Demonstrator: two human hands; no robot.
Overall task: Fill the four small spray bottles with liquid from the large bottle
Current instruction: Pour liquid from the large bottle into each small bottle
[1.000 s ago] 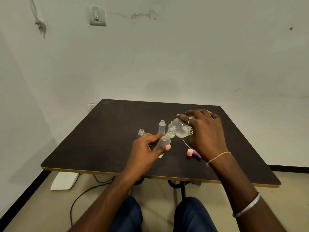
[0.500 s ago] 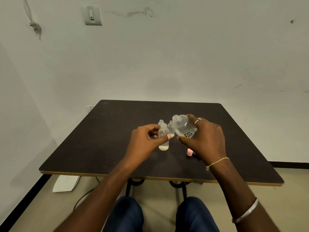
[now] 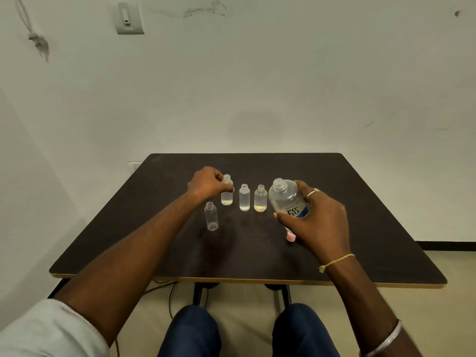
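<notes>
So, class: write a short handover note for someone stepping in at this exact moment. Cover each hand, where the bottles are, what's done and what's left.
Left hand: closed on the far-left small bottle, which stands upright on the table.
Right hand: holds the large bottle upright, uncapped, not pouring.
Row of three small bottles: the held one, the middle bottle and the right bottle each show liquid at the bottom.
Nearer bottle: stands alone in front, looks empty.
A pink cap lies under the right hand.
Left: fill the nearer bottle; top up the others if needed.
</notes>
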